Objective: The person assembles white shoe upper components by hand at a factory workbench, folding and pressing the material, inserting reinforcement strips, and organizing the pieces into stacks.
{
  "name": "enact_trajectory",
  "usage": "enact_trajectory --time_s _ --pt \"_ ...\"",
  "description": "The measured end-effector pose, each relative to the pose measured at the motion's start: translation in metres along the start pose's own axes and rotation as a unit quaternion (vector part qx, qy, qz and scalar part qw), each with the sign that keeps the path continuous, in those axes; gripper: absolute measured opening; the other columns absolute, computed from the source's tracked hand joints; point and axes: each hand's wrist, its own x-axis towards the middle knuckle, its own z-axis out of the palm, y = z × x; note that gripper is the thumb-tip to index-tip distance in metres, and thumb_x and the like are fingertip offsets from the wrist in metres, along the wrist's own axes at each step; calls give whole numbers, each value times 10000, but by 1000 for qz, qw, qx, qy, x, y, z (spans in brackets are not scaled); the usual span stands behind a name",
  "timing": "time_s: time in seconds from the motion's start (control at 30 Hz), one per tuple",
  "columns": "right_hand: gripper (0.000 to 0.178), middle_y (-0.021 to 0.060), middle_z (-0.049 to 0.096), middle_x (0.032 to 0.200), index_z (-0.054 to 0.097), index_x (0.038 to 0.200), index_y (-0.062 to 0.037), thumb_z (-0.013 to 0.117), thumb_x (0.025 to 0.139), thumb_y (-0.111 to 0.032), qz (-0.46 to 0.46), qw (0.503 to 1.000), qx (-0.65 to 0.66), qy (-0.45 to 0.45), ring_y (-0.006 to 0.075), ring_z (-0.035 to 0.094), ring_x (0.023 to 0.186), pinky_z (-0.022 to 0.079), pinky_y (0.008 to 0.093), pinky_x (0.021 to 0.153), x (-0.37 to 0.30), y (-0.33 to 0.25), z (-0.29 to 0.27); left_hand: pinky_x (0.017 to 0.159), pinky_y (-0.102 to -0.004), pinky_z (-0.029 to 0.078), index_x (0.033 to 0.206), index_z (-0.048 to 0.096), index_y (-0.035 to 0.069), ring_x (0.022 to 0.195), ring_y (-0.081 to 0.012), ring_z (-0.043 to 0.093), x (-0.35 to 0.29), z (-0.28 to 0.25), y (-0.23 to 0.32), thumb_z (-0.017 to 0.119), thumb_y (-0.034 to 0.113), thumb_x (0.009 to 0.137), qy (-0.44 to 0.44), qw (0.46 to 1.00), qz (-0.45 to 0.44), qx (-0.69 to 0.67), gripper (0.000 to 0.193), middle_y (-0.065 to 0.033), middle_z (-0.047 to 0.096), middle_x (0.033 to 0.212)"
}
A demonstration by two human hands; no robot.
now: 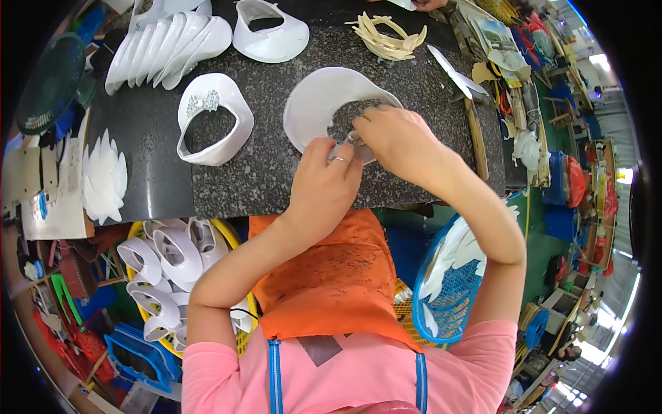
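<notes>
A white sun visor [312,102] lies on the dark speckled tabletop in front of me, its wide brim turned to the far left. My left hand [327,178], with a ring on one finger, pinches the near edge of its band. The fingers of my right hand [401,143] are closed on the band just to the right. Both sets of fingertips nearly meet there, and some small greyish part shows between them, too covered to name. Left of my hands rests another white visor [238,131] with a glittery silver patch on its band.
Nested white visors [169,48] and a single visor [276,45] stand at the back. Cream curved strips [389,45] lie back right, near another person's hand [431,3]. White leaf-shaped pieces [105,176] lie left. Below are a yellow basket [234,238] of visors and a blue basket [448,317].
</notes>
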Motion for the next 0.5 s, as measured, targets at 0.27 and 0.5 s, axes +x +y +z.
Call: enact_trajectory --time_s 0.27,0.5 --pt "61 114 602 838 628 743 -47 642 698 -86 7 999 -13 40 279 616 854 513 377 702 0 -3 2 788 -366 459 924 622 15 884 -261 547 3 -10 -3 642 103 709 -59 997 -1 47 233 -124 563 1090" --pt "84 99 591 807 615 767 -45 626 698 -90 -1 995 -21 97 286 614 825 507 389 673 -11 -4 11 749 -332 423 966 640 15 854 -211 514 3 -4 -1 685 186 718 -133 986 15 104 305 -89 582 1132"
